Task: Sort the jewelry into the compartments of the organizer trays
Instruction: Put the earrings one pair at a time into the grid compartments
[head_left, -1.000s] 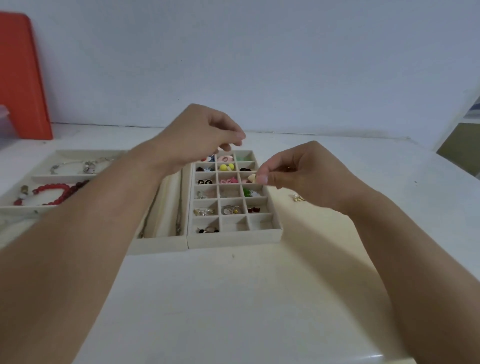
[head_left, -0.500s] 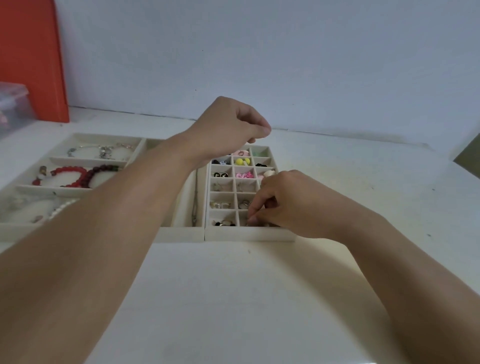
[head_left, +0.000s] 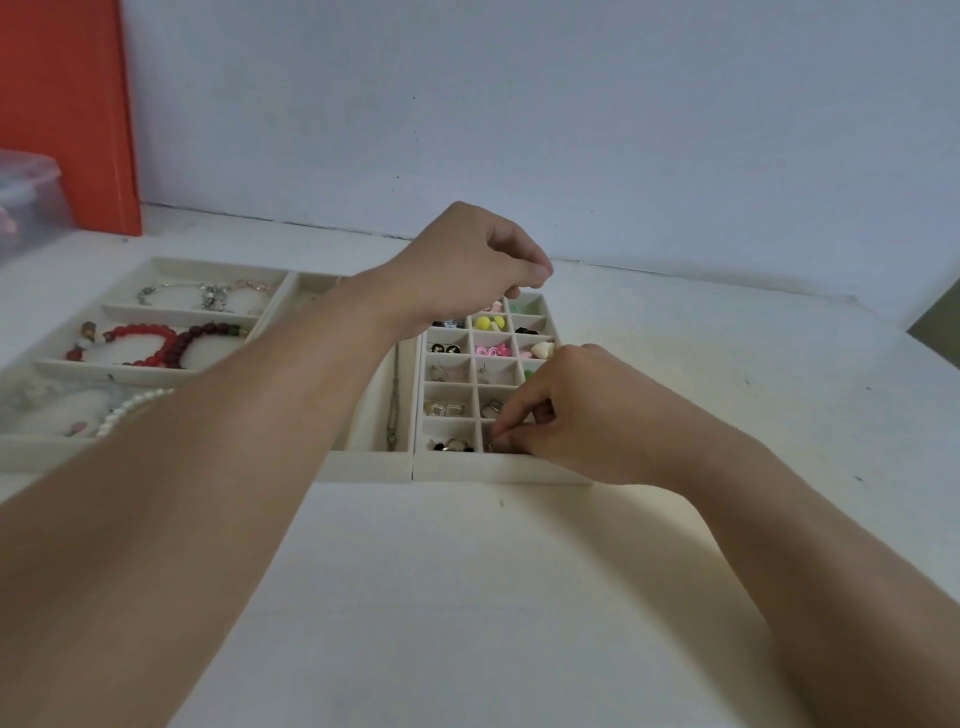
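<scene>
A cream grid tray of small compartments holds earrings and charms, among them yellow beads, a pink piece and a cream heart. My right hand reaches into the middle compartment of the nearest row, where its fingertips pinch a small metal piece. My left hand hovers above the tray's far rows with its fingers curled and the thumb against them. Nothing shows between them.
Left of the grid tray lie a narrow tray with a chain and a wide tray with a silver bracelet, a red bead bracelet and pearls. An orange board and a clear box stand far left.
My right hand came down from above the tray's right side into the nearest row's middle compartment. The left hand stayed above the far rows. The view shifted left.
</scene>
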